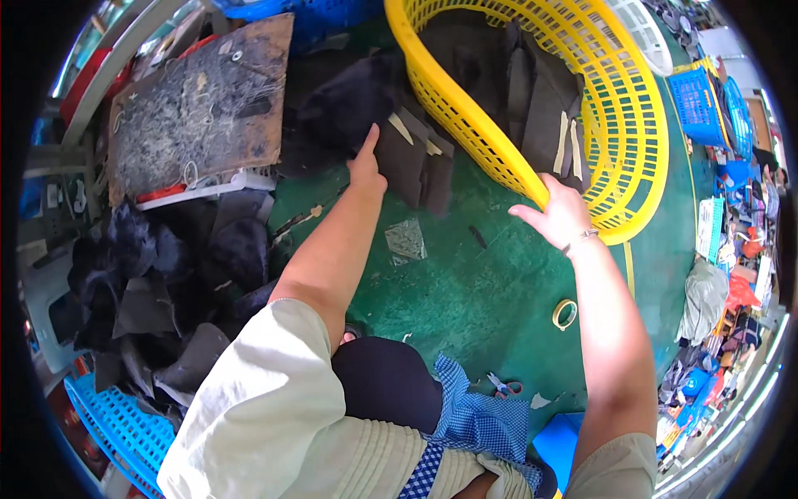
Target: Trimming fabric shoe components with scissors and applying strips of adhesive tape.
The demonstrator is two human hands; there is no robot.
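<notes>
- Yellow basket [478, 133]: at upper right of the view, on the green floor [449, 299], with dark sheets [540, 96] and pale strips [561, 145] inside.
- Right hand [561, 214]: gripping the near rim of the yellow basket, fingers curled over the edge, thumb stretched out to the left.
- Left hand [366, 166]: arm extended, touching dark plush material [349, 104] left of the basket; one finger visible, the rest out of sight; cannot tell whether grasping.
- Just right of the left hand: grey flat pieces [407, 179] with pale strips, beside the basket.
- Between the forearms: small clear packet [406, 241]; farther right, near the right forearm, roll of tape [555, 316].
- Near the lower edge: scissors [504, 387] beside blue checked cloth [482, 420].
- Left side: stained board [204, 108] above a heap of dark pieces [170, 308]; blue basket [120, 424] below.
</notes>
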